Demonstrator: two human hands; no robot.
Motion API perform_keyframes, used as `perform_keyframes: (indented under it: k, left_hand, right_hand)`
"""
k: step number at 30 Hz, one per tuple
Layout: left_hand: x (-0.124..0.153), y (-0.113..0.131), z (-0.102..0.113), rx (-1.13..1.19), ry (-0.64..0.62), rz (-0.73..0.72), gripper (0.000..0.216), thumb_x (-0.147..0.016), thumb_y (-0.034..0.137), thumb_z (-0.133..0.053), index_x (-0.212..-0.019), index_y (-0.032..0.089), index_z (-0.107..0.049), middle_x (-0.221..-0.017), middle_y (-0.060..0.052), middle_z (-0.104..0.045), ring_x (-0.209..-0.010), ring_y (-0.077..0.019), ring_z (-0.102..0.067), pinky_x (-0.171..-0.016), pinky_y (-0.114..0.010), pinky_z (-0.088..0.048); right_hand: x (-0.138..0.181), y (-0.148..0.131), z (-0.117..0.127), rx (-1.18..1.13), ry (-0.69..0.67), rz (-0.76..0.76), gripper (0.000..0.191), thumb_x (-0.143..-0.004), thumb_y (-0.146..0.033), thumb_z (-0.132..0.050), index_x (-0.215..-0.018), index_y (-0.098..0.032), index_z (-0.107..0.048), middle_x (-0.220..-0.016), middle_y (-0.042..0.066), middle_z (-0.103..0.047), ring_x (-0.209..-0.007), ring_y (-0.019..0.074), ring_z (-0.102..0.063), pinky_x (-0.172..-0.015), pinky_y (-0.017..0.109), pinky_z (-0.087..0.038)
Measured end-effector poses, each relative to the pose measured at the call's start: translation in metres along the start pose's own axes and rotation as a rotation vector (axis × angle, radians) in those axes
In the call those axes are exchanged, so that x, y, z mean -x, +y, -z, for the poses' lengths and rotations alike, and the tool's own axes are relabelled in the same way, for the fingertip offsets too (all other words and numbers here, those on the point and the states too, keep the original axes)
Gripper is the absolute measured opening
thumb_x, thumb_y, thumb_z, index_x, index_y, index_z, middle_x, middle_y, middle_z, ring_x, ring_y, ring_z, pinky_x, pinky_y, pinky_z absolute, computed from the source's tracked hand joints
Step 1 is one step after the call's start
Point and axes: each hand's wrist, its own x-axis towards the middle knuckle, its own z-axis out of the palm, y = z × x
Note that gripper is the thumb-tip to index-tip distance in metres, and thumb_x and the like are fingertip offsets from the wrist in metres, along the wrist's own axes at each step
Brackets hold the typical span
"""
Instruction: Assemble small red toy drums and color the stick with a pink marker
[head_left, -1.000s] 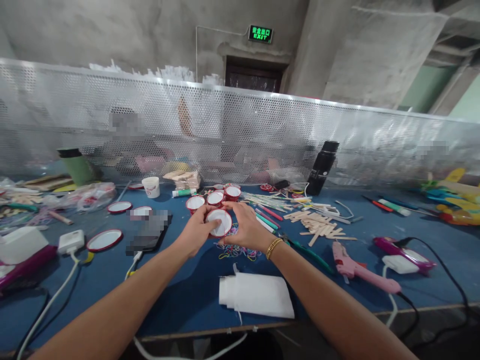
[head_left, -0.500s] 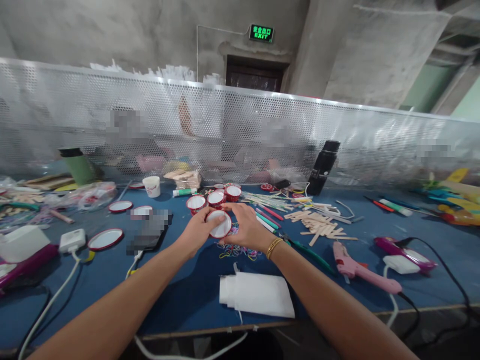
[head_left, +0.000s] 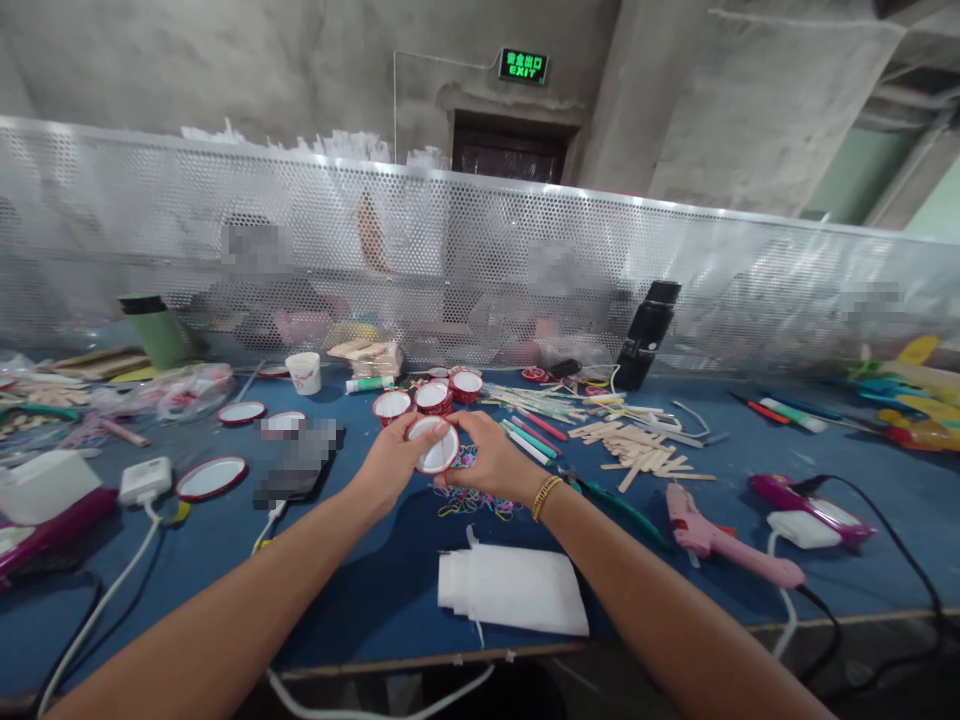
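Just below the frame's middle, our left hand [head_left: 385, 465] is pinching a red-rimmed white disc [head_left: 434, 454], thumb lying over its face. We are judging it light, stiff and slightly slippery, its rim offering the surest hold. The disc is resting between our hands, our right hand [head_left: 489, 456] gripping its right edge.

I am wearing the single camera on my head; it is facing forward, toward twelve o'clock, and downward. It is looking at my left hand [head_left: 386, 465] and right hand [head_left: 491, 457] from quite near, while the metal screen [head_left: 480, 250] is standing farther beyond them at twelve o'clock.
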Motion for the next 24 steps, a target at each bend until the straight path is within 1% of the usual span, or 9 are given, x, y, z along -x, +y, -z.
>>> perform_keyframes:
  k: [4,5,6,8,11,14,17,20,24]
  left_hand:
    - [-0.008,-0.001,0.004,0.178,0.151,0.015,0.027,-0.069,0.037,-0.075,-0.087,0.018,-0.066,-0.080,-0.002,-0.069,-0.068,-0.0140,-0.060,-0.062,-0.026,-0.047]
    - [-0.009,-0.001,0.005,0.216,0.194,0.026,0.026,-0.069,0.036,-0.075,-0.088,0.019,-0.067,-0.082,-0.002,-0.070,-0.069,-0.0139,-0.061,-0.062,-0.026,-0.047]
    - [-0.011,0.000,0.006,0.250,0.231,0.035,0.025,-0.069,0.034,-0.074,-0.088,0.019,-0.067,-0.083,-0.002,-0.070,-0.069,-0.0137,-0.061,-0.062,-0.025,-0.048]
    - [-0.013,0.002,0.008,0.304,0.287,0.048,0.023,-0.069,0.031,-0.075,-0.088,0.020,-0.068,-0.085,-0.002,-0.071,-0.070,-0.0132,-0.061,-0.062,-0.024,-0.047]
    - [-0.014,0.003,0.009,0.362,0.317,0.050,0.024,-0.065,0.029,-0.078,-0.085,0.019,-0.068,-0.083,-0.001,-0.071,-0.068,-0.0119,-0.060,-0.060,-0.022,-0.047]
    - [-0.014,0.002,0.010,0.380,0.331,0.048,0.031,-0.060,0.033,-0.082,-0.085,0.019,-0.069,-0.077,0.000,-0.069,-0.062,-0.0104,-0.058,-0.055,-0.021,-0.044]
    - [-0.014,-0.002,0.011,0.360,0.346,0.062,0.038,-0.057,0.039,-0.084,-0.087,0.020,-0.068,-0.072,0.002,-0.066,-0.056,-0.0094,-0.055,-0.049,-0.020,-0.039]
    - [-0.015,-0.005,0.011,0.340,0.338,0.053,0.039,-0.058,0.043,-0.084,-0.086,0.020,-0.068,-0.071,0.003,-0.065,-0.056,-0.0091,-0.053,-0.049,-0.019,-0.038]
    - [-0.013,-0.008,0.009,0.314,0.313,0.018,0.039,-0.061,0.047,-0.082,-0.084,0.019,-0.068,-0.072,0.002,-0.065,-0.057,-0.0090,-0.053,-0.048,-0.019,-0.038]
  right_hand:
    - [-0.003,0.000,-0.002,-0.146,0.016,0.079,0.020,-0.085,-0.036,-0.069,-0.100,-0.023,-0.066,-0.106,0.004,-0.069,-0.102,0.0209,-0.059,-0.096,0.039,-0.041]
    - [-0.003,-0.001,-0.003,-0.164,0.019,0.109,0.012,-0.088,-0.033,-0.066,-0.095,-0.024,-0.068,-0.105,0.003,-0.070,-0.102,0.0196,-0.060,-0.098,0.038,-0.041]
    - [-0.003,-0.002,-0.003,-0.170,0.026,0.138,0.008,-0.089,-0.031,-0.065,-0.091,-0.024,-0.069,-0.104,0.002,-0.071,-0.102,0.0188,-0.060,-0.099,0.038,-0.041]
    - [-0.002,-0.005,-0.006,-0.154,0.062,0.185,0.006,-0.087,-0.029,-0.067,-0.087,-0.025,-0.071,-0.104,0.003,-0.070,-0.104,0.0183,-0.061,-0.099,0.038,-0.042]
    - [0.000,-0.009,-0.009,-0.104,0.155,0.219,0.003,-0.082,-0.027,-0.073,-0.083,-0.025,-0.075,-0.109,0.005,-0.068,-0.105,0.0194,-0.060,-0.095,0.038,-0.046]
    - [0.001,-0.012,-0.011,-0.089,0.216,0.271,0.002,-0.081,-0.024,-0.074,-0.082,-0.025,-0.076,-0.100,0.004,-0.070,-0.096,0.0180,-0.062,-0.089,0.036,-0.049]
    - [0.001,-0.013,-0.011,-0.106,0.202,0.327,0.004,-0.084,-0.024,-0.071,-0.083,-0.025,-0.075,-0.088,0.002,-0.074,-0.085,0.0157,-0.065,-0.085,0.034,-0.050]
    - [0.000,-0.013,-0.012,-0.107,0.190,0.326,0.005,-0.084,-0.025,-0.070,-0.083,-0.025,-0.075,-0.087,0.002,-0.076,-0.084,0.0157,-0.066,-0.083,0.033,-0.052]
    - [0.000,-0.011,-0.014,-0.083,0.213,0.292,0.004,-0.083,-0.024,-0.072,-0.081,-0.025,-0.076,-0.084,0.002,-0.077,-0.083,0.0160,-0.067,-0.081,0.032,-0.052]
